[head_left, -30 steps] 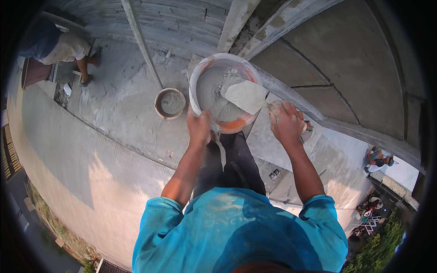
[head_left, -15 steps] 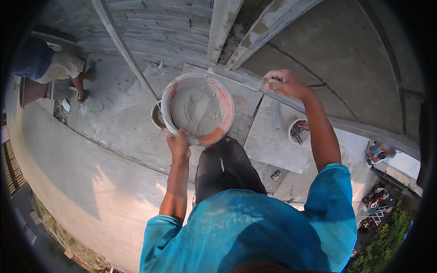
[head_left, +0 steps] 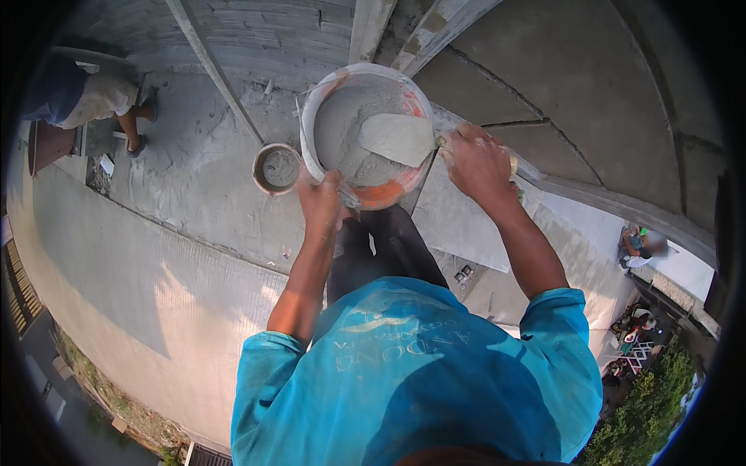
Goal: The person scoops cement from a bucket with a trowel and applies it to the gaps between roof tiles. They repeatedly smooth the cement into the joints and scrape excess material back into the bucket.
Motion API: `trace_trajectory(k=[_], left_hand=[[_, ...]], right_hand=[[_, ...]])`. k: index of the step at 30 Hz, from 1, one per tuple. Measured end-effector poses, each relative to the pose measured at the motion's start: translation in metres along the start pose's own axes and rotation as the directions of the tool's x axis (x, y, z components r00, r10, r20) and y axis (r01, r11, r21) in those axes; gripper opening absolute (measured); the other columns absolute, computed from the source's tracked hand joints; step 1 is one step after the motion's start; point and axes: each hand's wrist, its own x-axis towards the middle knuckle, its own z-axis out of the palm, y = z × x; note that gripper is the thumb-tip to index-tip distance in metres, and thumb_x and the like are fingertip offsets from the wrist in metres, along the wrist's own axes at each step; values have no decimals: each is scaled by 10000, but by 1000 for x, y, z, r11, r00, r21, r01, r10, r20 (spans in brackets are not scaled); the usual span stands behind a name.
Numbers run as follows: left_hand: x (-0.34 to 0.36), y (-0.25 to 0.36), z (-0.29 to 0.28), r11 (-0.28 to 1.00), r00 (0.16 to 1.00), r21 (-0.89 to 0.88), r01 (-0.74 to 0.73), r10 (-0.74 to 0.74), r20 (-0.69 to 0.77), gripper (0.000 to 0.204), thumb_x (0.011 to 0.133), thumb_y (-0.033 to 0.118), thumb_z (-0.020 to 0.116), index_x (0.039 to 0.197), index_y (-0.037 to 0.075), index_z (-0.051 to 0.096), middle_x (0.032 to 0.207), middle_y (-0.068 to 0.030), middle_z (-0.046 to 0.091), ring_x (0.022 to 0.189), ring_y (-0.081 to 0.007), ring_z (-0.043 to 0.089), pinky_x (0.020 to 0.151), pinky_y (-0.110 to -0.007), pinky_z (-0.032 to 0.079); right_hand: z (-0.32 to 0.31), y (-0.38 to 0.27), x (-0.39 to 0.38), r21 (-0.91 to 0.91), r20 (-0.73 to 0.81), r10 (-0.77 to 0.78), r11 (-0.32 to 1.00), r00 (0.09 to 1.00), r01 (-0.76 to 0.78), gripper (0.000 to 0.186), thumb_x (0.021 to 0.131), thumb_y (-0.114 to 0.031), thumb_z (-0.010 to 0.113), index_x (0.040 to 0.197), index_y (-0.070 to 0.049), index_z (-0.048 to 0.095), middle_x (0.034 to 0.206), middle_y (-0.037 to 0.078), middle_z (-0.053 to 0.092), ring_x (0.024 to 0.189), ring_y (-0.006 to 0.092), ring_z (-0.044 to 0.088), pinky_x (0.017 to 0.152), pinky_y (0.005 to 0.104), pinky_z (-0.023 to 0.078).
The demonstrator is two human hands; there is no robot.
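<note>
A round bucket with a pale rim and orange-red patches inside is tilted in front of me. Grey mortar lies in it. My left hand is closed on the bucket's near-left rim. In my right hand is a trowel; the fingers wrap its handle and hide most of it. The flat grey trowel blade is over the mortar, pointing left; whether it touches the mortar I cannot tell.
A smaller bucket with grey contents stands to the left. Beyond it a thin pole slants. Wooden beams and a grey plastered wall rise ahead and right. One person stands far left, another is at right.
My right hand has come left and down from the wall's edge, with the trowel blade now over the bucket. The bucket has moved up and right in view, exposing the smaller bucket.
</note>
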Motion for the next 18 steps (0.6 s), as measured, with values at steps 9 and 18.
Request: trace_trajectory(k=[9,18], left_hand=[[28,-26,-9,1000,999,21,-4,5,-54,408,805,-57,530,1213,-37,516,864,-79,591,733,-158,598,622,-292,490],[6,-16,-28,991,982,-129,-22,-3,-187,384,786,-83,506,1167,-43,539,782,-49,533,632,-153,545,551,-307,471]], right_hand=[[-13,12,-29,90,-270,17,996,963,8,265,848,-283,738,1065,-132,725,1047,50,646,998,264,637,838,412,500],[-102,68,20,718,118,-283,686,952,115,334,870,-320,706,1122,-100,697,982,58,675,920,202,635,813,370,491]])
